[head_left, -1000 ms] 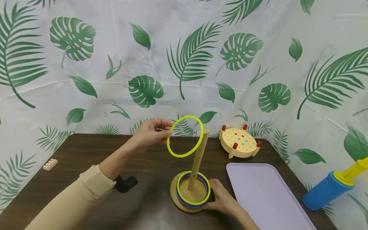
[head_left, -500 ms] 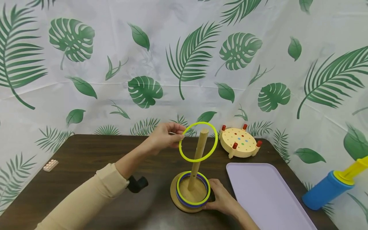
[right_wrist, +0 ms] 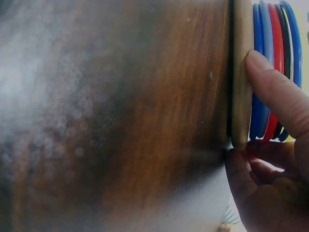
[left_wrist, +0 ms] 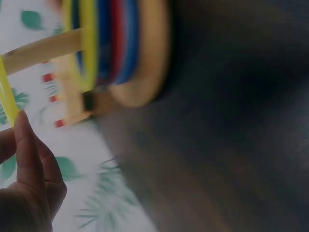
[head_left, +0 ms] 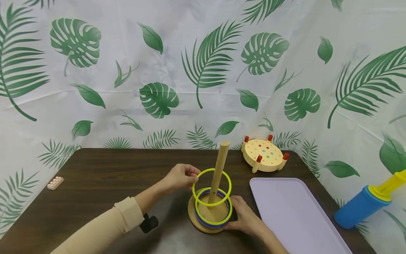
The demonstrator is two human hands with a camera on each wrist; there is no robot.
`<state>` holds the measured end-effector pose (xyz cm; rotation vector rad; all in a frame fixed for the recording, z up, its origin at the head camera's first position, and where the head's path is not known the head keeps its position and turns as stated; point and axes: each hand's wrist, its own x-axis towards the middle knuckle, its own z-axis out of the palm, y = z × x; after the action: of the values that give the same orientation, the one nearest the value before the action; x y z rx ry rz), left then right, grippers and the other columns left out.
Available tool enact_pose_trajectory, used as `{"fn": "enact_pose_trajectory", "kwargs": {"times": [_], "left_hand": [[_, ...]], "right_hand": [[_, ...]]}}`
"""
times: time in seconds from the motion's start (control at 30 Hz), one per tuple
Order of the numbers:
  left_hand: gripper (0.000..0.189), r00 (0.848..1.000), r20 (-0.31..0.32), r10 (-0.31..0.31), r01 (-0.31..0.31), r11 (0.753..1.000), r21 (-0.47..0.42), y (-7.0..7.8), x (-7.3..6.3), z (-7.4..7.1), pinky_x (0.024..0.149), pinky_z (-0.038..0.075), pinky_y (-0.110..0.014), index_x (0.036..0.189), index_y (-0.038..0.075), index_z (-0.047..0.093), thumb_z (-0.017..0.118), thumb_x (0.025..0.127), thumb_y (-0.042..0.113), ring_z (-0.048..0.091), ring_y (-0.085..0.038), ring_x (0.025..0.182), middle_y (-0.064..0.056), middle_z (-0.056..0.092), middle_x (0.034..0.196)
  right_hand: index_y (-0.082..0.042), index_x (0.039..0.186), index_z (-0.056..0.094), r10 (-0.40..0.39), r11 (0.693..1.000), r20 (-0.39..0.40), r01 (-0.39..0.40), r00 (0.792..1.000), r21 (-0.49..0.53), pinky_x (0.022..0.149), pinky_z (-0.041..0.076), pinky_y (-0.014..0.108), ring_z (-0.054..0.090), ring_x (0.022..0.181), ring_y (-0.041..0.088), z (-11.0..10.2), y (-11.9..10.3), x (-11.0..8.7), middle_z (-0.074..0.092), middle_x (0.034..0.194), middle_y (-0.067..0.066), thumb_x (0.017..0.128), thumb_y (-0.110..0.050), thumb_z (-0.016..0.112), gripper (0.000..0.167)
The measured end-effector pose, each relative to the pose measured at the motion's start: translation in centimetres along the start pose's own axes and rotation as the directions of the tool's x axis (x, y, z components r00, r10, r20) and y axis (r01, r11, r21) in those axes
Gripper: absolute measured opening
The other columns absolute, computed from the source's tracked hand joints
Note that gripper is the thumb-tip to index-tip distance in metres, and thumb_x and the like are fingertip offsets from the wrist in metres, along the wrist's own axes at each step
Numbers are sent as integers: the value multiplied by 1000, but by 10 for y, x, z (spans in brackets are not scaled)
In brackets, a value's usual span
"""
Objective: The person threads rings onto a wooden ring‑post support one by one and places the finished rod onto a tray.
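My left hand [head_left: 180,178] pinches a yellow ring [head_left: 230,185] between thumb and fingertips at its left side. That ring encircles the wooden peg [head_left: 219,165], partway down and above the stacked rings. Round the peg's foot lies a stack with another yellow ring [head_left: 213,224] on top; in the right wrist view, a red ring [right_wrist: 276,34] and several blue and dark rings show below it. My right hand [head_left: 245,217] grips the edge of the round wooden base [head_left: 191,211], thumb on the rim beside the stack. The left wrist view is blurred around the stack.
A lilac tray [head_left: 285,197] lies to the right. Behind it sits a round cream board [head_left: 263,155] with red-tipped legs up. A blue and yellow pump [head_left: 361,208] stands at far right. A small pink studded block [head_left: 55,182] lies at the left table edge.
My left hand has carried the yellow ring right, over the peg's top, then down around the peg. The right hand has stayed at the base.
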<state>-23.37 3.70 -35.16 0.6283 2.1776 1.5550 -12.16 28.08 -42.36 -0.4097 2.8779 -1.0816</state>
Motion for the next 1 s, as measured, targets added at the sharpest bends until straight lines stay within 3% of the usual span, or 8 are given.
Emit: {"fn": "enact_pose_trajectory", "kwargs": {"times": [0.13, 0.27, 0.63, 1.0], "left_hand": [[18, 999, -3, -45, 45, 999, 17, -17, -3, 9, 59, 57, -30, 103, -8, 63, 61, 86, -2, 58, -11, 68, -8, 61, 83], [16, 997, -5, -76, 76, 997, 20, -23, -6, 17, 58, 58, -32, 99, -7, 64, 63, 84, -3, 59, -11, 66, -7, 62, 81], [15, 996, 16, -88, 88, 996, 36, -19, -3, 25, 61, 58, -35, 98, -5, 67, 62, 84, -2, 59, -10, 69, -7, 63, 82], [15, 996, 39, -77, 76, 997, 14, -19, -4, 28, 58, 58, -34, 96, -6, 66, 65, 82, -2, 55, -10, 60, -4, 62, 77]], "right_hand": [[-5, 125, 53, -8, 1000, -2, 8, 1000, -3, 94, 43, 53, 44, 117, 31, 0, 1, 0, 48, 121, 15, 62, -32, 87, 76], [-6, 122, 54, -14, 1000, -9, 14, 1000, -15, 94, 43, 52, 45, 116, 30, 1, 1, 0, 49, 120, 15, 61, -31, 87, 74], [-3, 128, 51, 1, 1000, -17, -2, 1000, -31, 93, 44, 53, 46, 116, 32, 0, 0, 1, 47, 122, 18, 61, -32, 87, 81], [-7, 125, 54, -28, 999, -23, 27, 999, -28, 91, 44, 53, 45, 114, 31, 0, 0, 0, 48, 120, 14, 62, -32, 87, 76]]}}
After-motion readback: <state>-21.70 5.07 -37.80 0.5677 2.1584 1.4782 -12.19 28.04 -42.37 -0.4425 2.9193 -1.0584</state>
